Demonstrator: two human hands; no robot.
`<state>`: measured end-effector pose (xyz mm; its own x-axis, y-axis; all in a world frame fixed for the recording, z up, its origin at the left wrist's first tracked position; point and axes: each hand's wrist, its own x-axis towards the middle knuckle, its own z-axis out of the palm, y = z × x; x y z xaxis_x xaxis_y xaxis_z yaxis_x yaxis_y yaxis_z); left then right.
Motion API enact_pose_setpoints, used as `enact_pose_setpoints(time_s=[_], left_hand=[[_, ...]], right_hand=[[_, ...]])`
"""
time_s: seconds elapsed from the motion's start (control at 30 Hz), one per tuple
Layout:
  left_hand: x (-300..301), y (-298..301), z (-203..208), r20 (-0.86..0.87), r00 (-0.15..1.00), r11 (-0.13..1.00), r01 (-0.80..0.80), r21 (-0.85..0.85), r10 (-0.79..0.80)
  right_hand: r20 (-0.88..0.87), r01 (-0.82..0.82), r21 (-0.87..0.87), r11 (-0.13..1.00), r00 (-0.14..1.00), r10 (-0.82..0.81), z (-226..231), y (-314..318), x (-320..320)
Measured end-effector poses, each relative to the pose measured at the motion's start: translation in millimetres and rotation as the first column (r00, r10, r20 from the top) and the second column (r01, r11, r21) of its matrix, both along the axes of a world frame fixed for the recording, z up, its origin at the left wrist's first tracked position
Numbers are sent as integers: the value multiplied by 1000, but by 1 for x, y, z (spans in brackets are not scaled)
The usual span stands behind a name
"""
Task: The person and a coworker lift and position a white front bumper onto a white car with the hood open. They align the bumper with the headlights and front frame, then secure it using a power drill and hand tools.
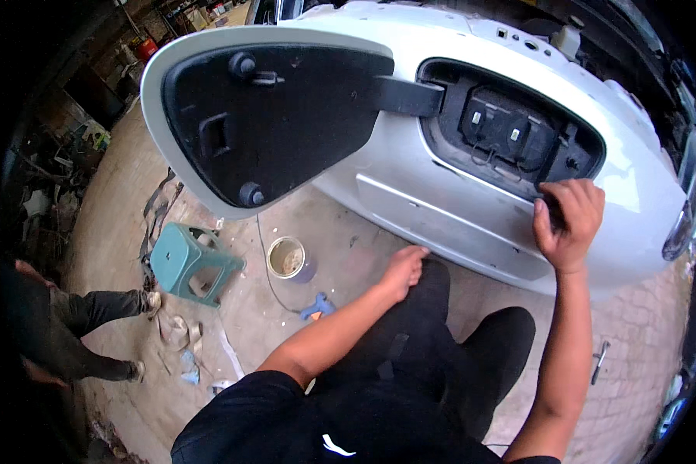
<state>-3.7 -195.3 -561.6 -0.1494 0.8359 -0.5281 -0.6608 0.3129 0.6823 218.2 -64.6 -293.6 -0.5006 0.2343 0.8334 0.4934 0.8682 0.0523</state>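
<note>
In front of me is a silver-white car bumper [472, 224] with a dark charging-port recess [510, 127]. The port's large flap [278, 120] hangs open to the left on a black hinge arm [410, 97], its black inner side facing me. My right hand [571, 224] is at the recess's lower right rim, its fingers curled over the edge and the thumb bent below. My left hand [404, 272] has its fingers curled in, beside my knee and close to the bumper's lower edge. What it holds, if anything, is hidden.
To the left stand a green plastic stool [193, 263] and an open can [286, 259]. A blue tool [317, 307] with a cable and a strap [174, 332] lie on the floor. Another person's legs [93, 325] are at far left. A metal tool [599, 363] lies right.
</note>
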Motion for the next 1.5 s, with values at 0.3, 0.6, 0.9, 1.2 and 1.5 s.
enact_pose_setpoints(time_s=[0.3, 0.6, 0.9, 1.2, 1.5], left_hand=[[-64, 37, -73, 347, 884, 948, -312, -57, 312], [-39, 36, -74, -139, 931, 897, -363, -251, 338], [-107, -93, -11, -804, 568, 968, -45, -246, -178], [-133, -392, 198, -608, 129, 594, 442, -672, -783], [-148, -536, 332, -432, 458, 603, 345, -719, -777]], right_hand=[[14, -51, -58, 997, 999, 52, -1, 5, 10], [43, -189, -168, 968, 979, 198, -6, 3, 11], [159, -276, -797, 536, 761, 629, -27, -101, 45], [309, 333, -822, -462, 942, 130, 131, -412, 200], [624, 6, -338, -941, 750, -219, 251, -702, 256]])
